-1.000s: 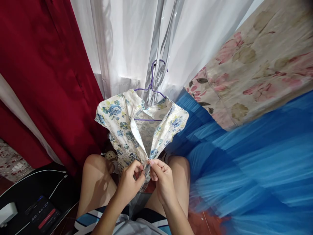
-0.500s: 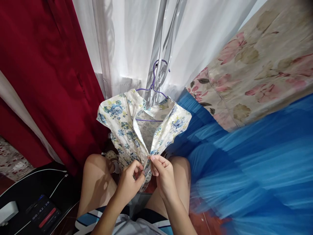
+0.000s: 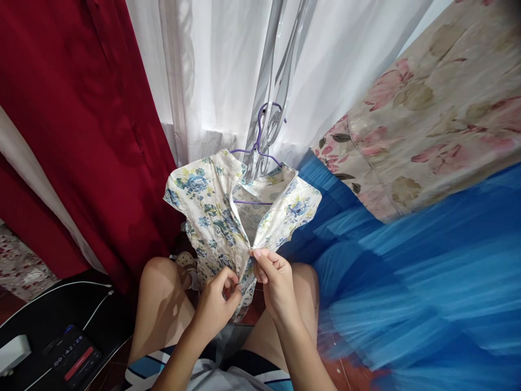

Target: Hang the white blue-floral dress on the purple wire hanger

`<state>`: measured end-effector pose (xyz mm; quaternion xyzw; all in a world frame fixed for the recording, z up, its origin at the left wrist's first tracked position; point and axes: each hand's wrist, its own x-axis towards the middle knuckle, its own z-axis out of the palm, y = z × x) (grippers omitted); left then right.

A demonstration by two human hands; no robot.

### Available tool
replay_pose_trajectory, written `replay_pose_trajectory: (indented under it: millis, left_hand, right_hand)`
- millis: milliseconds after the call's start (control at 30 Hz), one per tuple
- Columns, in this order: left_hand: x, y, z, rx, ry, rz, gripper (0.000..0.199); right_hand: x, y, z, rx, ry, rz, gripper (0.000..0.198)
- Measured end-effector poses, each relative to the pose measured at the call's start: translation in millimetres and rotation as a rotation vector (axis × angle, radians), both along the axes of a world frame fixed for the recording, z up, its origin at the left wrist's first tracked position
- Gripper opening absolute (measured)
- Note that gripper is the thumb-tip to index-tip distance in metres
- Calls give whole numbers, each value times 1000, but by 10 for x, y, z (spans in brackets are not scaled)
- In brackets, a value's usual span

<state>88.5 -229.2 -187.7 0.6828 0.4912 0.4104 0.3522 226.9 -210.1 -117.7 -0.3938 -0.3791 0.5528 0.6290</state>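
Note:
A white dress (image 3: 211, 217) with blue flowers hangs from a purple wire hanger (image 3: 258, 145) in front of my knees. Its opening runs down from the collar and narrows to a V at my fingers. There my right hand (image 3: 274, 279) is closed in a pinch at the foot of the V, on what looks like the zipper pull, mostly covered by the fingertips. Lower and to the left, my left hand (image 3: 220, 293) pinches the cloth along the same closure, thumb against forefinger. Below my hands the dress's lower end hangs between my legs.
Behind the hanger fall white curtains (image 3: 220, 65), with a red curtain (image 3: 109, 136) at left. Blue tulle (image 3: 407, 271) and a pink-flowered cloth (image 3: 423, 119) fill the right. A phone (image 3: 77, 355), cables and a white charger (image 3: 14, 353) lie on a black surface at lower left.
My right hand has moved slightly up along the closure, and the foot of the V has risen with it. My left hand stays in nearly the same place.

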Motion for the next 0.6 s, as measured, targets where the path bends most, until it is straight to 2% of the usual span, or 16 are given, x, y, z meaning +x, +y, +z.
replay_pose_trajectory:
  millis: [233,600]
  left_hand:
    - [-24,11,22,-5,15,-2,2]
    - [-11,55,-1,5,-11,-4,1]
  right_hand:
    - [29,66,90,38,-30,-6,32]
    - [26,147,265,93,-84,-32,23]
